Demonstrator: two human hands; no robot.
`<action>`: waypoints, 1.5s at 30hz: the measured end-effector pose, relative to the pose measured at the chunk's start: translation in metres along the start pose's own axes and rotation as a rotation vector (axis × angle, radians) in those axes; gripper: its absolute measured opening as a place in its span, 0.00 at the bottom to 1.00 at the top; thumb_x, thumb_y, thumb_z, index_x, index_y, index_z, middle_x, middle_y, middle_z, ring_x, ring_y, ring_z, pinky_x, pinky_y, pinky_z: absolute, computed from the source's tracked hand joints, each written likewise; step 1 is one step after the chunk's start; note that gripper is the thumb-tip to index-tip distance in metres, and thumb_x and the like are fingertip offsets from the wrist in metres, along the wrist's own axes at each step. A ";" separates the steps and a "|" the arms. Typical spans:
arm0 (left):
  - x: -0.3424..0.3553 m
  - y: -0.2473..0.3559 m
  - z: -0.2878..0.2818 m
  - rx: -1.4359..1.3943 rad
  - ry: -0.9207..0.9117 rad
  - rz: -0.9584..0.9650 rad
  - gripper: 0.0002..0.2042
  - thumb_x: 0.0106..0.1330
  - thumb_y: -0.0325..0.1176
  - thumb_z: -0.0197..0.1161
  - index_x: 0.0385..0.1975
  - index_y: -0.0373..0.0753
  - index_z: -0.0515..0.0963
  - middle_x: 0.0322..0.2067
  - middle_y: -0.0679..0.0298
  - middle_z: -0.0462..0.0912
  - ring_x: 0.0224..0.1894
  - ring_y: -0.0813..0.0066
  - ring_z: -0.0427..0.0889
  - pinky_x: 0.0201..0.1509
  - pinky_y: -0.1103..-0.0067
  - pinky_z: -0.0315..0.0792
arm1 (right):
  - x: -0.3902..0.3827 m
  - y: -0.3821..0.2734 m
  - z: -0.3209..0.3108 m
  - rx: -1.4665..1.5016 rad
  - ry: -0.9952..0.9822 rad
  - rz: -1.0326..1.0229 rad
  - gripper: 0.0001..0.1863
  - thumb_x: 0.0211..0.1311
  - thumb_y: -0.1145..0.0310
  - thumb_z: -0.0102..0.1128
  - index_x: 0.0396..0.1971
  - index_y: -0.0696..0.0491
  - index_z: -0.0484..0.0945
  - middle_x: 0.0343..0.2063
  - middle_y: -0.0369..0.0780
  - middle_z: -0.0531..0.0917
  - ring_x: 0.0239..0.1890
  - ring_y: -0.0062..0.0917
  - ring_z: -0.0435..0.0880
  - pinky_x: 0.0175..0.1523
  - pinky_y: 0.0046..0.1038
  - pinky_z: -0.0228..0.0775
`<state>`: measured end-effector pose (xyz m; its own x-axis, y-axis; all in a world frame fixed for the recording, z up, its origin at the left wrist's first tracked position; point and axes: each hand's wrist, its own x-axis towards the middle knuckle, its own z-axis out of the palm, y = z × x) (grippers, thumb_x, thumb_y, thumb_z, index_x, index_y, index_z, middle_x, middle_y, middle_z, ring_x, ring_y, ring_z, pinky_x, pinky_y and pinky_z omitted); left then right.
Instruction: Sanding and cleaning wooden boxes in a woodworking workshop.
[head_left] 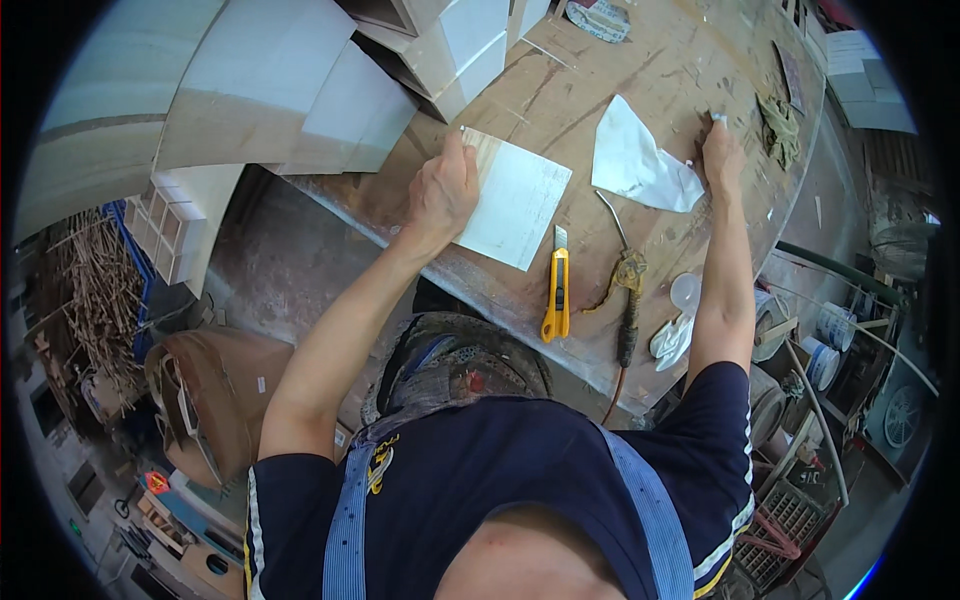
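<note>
My left hand [442, 193] grips a square white board [513, 200] by its left edge, with a bare wood strip along one side. The board is on or just above the wooden worktable [545, 95]; I cannot tell which. To the far right, my right hand [723, 158] is closed, with a small pale-blue bit showing at its fingertips that I cannot make out. Beside that hand lies a creased white sheet [640, 160]. Between my arms are a yellow utility knife [557, 290], blade out, and a tool with a thin bent metal nozzle [627, 280] and a hose.
White wooden box units [460, 50] stand at the far left. A greenish rag [779, 130] lies near the table's right edge. Close to my right forearm are a clear round lid [686, 291] and a crumpled white piece [671, 342]. Buckets [822, 365] stand off the table's right side.
</note>
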<state>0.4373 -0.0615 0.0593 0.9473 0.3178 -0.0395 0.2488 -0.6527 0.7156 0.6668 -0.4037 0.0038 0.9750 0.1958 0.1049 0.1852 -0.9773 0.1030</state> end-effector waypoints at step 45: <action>0.015 -0.148 0.088 -0.417 -0.963 0.563 0.20 0.60 0.40 0.41 0.53 0.48 0.63 0.56 0.65 0.63 0.60 0.68 0.56 0.62 0.70 0.50 | -0.191 -0.231 -0.132 0.409 0.190 -0.169 0.20 0.41 0.80 0.47 0.39 0.58 0.72 0.26 0.39 0.72 0.28 0.30 0.71 0.34 0.27 0.66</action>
<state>0.4320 -0.0206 -0.1084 0.7080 -0.7057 -0.0273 -0.1668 -0.2046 0.9645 0.4217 -0.2042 0.0909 0.8943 0.3289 0.3033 0.4096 -0.8747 -0.2591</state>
